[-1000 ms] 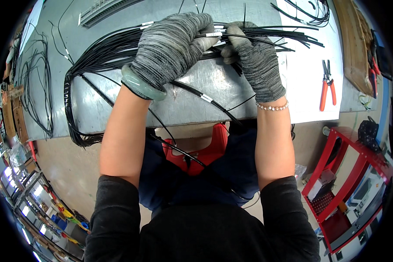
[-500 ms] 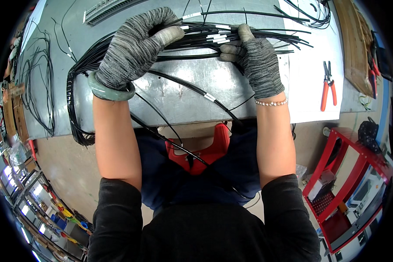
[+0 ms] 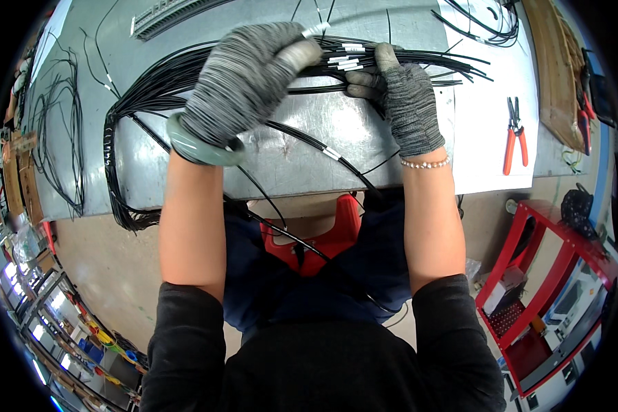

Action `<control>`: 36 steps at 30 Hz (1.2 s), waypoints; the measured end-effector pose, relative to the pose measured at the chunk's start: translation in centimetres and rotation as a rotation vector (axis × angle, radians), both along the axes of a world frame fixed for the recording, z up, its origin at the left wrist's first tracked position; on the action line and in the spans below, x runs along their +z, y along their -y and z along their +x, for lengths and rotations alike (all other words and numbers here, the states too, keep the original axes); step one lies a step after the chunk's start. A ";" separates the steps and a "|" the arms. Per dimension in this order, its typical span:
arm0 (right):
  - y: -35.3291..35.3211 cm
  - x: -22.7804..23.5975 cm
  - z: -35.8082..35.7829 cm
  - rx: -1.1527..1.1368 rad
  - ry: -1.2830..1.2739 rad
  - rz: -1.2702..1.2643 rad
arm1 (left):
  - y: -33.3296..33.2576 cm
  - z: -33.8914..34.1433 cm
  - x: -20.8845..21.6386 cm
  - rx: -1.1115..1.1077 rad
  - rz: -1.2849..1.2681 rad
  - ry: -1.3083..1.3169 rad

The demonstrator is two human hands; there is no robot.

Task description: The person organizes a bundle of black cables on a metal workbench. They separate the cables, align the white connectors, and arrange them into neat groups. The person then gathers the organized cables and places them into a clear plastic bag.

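Observation:
A bundle of thin black wires (image 3: 168,75) with white marker sleeves (image 3: 345,62) runs across the metal table and bends down at the left. My left hand (image 3: 254,75), in a grey knit glove, is closed at the top of the bundle. One wire with a white sleeve (image 3: 316,29) sticks out by its thumb and fingers, slightly blurred; their exact grip is partly hidden. Farther right, my gloved right hand (image 3: 406,99) is closed round the bundle, thumb on top and fingers beneath. Loose wire ends (image 3: 470,65) project past it.
Red-handled wire strippers (image 3: 514,137) lie on a white sheet (image 3: 487,161) at the right. Looser black wires (image 3: 58,137) are at the far left, and a slotted grey strip (image 3: 165,19) is at the back. A branch of wires (image 3: 309,141) hangs over the near edge toward my lap.
My left hand has moved right along the bundle, closer to my right hand. The upper sleeved wire has shifted right and tilted upward. My right hand stays nearly still.

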State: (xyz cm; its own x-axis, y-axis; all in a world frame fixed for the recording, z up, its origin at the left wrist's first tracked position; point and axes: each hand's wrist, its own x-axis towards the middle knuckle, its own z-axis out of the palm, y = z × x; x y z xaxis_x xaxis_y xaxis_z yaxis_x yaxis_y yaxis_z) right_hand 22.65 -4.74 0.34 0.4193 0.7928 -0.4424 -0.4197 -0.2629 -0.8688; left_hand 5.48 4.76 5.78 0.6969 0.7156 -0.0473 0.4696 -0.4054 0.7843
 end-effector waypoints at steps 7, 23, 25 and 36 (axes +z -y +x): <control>-0.6 0.3 0.1 -0.001 -0.027 -0.064 | -2.7 -2.6 0.0 0.199 -0.504 0.310; -0.2 0.3 0.2 -0.008 0.005 -0.088 | -0.4 0.3 0.3 0.280 -0.349 0.405; -0.1 0.3 0.3 0.004 -0.006 -0.069 | 0.0 1.4 -0.6 0.099 -0.083 0.140; -0.2 0.2 0.4 0.068 0.097 -0.100 | 0.4 2.6 -3.0 -0.022 0.315 -0.192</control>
